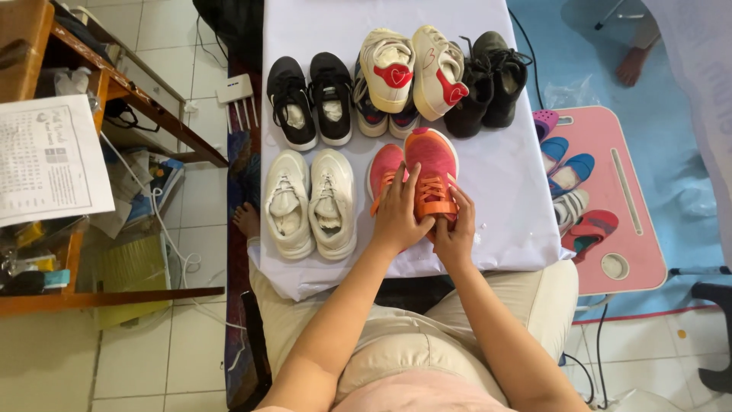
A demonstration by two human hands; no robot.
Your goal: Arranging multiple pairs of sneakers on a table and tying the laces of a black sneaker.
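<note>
Two hands meet on the orange laces of one pink sneaker (432, 164) at the near edge of the tabletop (507, 198). My left hand (398, 217) lies across the laces with its fingers spread over the tongue, and my right hand (456, 229) pinches the lace end just beside it, so both are closed on that shoe and touching each other. I see its partner, the second pink sneaker (383, 169), lying right against its left side, partly under my left hand. To the left of these stands a pair of cream sneakers (311, 202), toes pointing toward me. Farther back I see a row: black sneakers (310, 98), white shoes with red hearts (414, 69) resting on top of a navy pair (372, 118), and black boots (492, 76) on the right. Off the tabletop to the right, a pink folding tray (621, 229) carries small sandals in blue and pink. On the left, a wooden shelf (114, 84) holds a printed sheet.
</note>
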